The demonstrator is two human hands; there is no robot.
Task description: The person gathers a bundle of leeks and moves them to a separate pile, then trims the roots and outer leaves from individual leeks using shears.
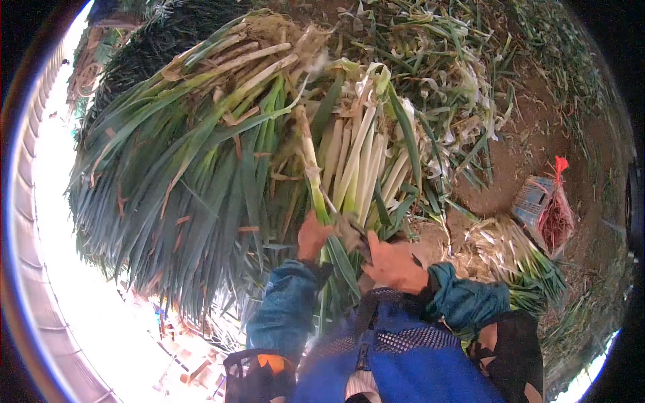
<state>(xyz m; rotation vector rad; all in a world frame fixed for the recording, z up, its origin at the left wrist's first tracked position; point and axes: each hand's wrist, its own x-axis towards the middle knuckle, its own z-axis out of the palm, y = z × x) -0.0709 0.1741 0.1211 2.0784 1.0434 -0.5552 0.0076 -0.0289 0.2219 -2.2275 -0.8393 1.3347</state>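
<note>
My left hand (314, 236) is closed around the green part of a long leek (310, 158), whose root end points away from me. Close by on the right, my right hand (395, 263) is closed on a thin, dark-handled knife (359, 243). Its narrow blade slants up toward the leek, partly blurred. Just beyond both hands lie several leeks with pale stalks (356, 158), side by side. To the left spreads a big heap of unpeeled leeks (195, 174), with rooty ends at the top and long dark leaves trailing toward me.
Stripped leaves and pale peelings (463, 87) cover the ground beyond. At right lie a bunch of cleaned leeks (514, 252) and a bag of red ties (556, 215) on bare soil (537, 134). Bright light washes out the left edge.
</note>
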